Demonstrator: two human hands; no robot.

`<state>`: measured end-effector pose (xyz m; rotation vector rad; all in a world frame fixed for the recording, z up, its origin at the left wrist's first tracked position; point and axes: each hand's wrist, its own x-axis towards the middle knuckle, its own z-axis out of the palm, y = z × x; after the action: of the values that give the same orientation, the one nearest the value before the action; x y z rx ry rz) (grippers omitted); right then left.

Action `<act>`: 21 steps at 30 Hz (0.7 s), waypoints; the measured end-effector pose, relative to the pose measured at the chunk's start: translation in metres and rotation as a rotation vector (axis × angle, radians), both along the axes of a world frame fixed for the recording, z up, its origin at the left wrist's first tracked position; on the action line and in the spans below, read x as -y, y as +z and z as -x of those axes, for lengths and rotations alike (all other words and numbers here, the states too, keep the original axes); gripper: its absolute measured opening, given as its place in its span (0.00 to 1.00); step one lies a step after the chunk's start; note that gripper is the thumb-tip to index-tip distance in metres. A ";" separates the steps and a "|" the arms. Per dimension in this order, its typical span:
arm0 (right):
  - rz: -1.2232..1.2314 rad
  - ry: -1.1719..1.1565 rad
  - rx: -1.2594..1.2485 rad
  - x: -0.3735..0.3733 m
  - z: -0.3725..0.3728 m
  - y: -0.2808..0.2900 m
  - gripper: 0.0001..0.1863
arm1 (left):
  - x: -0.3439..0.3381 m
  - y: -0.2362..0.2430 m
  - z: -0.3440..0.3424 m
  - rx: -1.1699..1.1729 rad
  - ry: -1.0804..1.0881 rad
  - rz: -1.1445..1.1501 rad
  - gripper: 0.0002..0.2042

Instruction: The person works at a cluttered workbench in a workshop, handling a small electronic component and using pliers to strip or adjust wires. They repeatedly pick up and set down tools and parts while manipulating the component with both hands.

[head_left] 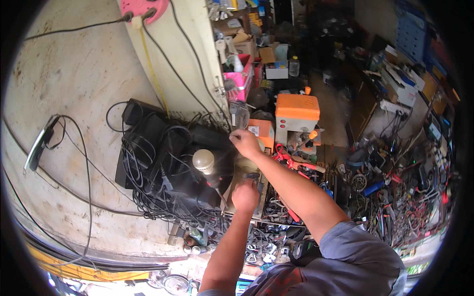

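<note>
My right hand (247,144) reaches out over the bench with its fingertips pinched together. What they hold, if anything, is too small to make out. Closer to me, my left hand (245,196) is closed low over a worn wooden board (259,209). A dark piece (253,176) shows just past its knuckles; I cannot tell whether it is gripped. To the left of both hands stands a round light bulb (203,160) with a white base. A thin rod with a reddish part (215,182) lies between the bulb and my left hand.
Black boxes tangled in cables (148,143) fill the left side against the wall. An orange-topped grey machine (296,113) stands beyond my right forearm. Red-handled pliers (291,160) lie near that forearm. Heaped tools and parts (395,197) cover the right. A pink socket (143,7) hangs above.
</note>
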<state>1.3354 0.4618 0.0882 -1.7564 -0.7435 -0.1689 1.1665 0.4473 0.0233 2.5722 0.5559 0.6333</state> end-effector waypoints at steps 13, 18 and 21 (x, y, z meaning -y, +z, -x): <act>-0.088 -0.224 -0.516 -0.081 -0.003 0.008 0.13 | -0.001 0.015 0.003 -0.173 0.007 0.166 0.11; 0.107 -0.379 -0.125 -0.062 -0.011 -0.028 0.10 | 0.000 0.011 0.003 -0.103 0.021 0.208 0.11; 0.048 -0.380 -0.076 -0.055 -0.029 -0.036 0.09 | 0.000 0.010 0.002 -0.082 0.033 0.190 0.10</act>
<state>1.3640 0.5165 0.0526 -1.9259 -0.3557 -0.3402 1.1647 0.4471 0.0334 2.4231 0.6536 0.4641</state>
